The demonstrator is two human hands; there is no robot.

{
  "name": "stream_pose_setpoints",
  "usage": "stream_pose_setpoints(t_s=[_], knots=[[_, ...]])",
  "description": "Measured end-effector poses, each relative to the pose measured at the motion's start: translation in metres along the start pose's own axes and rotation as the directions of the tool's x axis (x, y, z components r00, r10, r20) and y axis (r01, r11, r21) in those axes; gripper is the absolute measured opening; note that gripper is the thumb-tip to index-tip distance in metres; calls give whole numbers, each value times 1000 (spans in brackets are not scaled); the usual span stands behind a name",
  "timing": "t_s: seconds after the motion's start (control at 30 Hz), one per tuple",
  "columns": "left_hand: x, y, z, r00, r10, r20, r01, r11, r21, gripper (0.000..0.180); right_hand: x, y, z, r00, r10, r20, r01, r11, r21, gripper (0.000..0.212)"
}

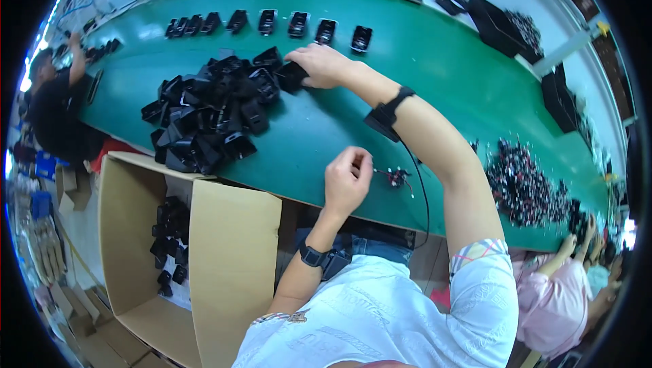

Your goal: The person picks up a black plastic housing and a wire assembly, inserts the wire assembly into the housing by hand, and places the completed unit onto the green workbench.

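My right hand (320,66) reaches across the table to the right edge of a pile of black plastic housings (210,106). Its fingers are closed on one black plastic housing (291,77). Close to the table's near edge, my left hand (348,181) is closed, its fingers curled inward; what they hold, if anything, I cannot make out. Just right of it lies a small cluster of wired parts (396,177) with red and black leads. Along the far side runs a row of several open black housings (268,22).
An open cardboard box (234,252) with black parts inside stands at the near left edge of the green table (435,62). A large heap of wired parts (523,185) lies at right. Black bins (499,25) line the far side. Other people sit at left and right.
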State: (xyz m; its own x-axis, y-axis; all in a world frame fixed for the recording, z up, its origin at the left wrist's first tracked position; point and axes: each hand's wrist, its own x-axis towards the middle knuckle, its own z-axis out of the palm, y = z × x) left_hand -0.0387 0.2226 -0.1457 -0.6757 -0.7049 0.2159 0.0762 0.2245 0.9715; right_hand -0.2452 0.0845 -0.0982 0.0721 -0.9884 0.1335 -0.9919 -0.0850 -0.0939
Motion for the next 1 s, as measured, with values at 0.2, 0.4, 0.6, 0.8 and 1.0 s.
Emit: stream_pose_setpoints(t_s=[0.2,0.4,0.6,0.8,1.0], knots=[[-3,-5,-12,984,-120,-134,55,910,-412,31,-79,-7,-39,997,75,-26,-74,996,50,45],[-5,-5,-19,1000,-8,-27,-9,832,-554,65,-199,-107,-73,945,310,-104,-285,936,207,50],[-13,11,-15,996,-59,64,86,789,-608,54,-289,-107,-79,857,482,-182,-258,707,658,31],[-16,1,-16,977,-126,172,208,738,-642,41,-295,-121,-34,870,449,-204,-351,854,383,39],[-17,-4,-17,978,-98,183,183,822,-539,41,-294,-112,-30,733,677,-62,-530,627,571,41]])
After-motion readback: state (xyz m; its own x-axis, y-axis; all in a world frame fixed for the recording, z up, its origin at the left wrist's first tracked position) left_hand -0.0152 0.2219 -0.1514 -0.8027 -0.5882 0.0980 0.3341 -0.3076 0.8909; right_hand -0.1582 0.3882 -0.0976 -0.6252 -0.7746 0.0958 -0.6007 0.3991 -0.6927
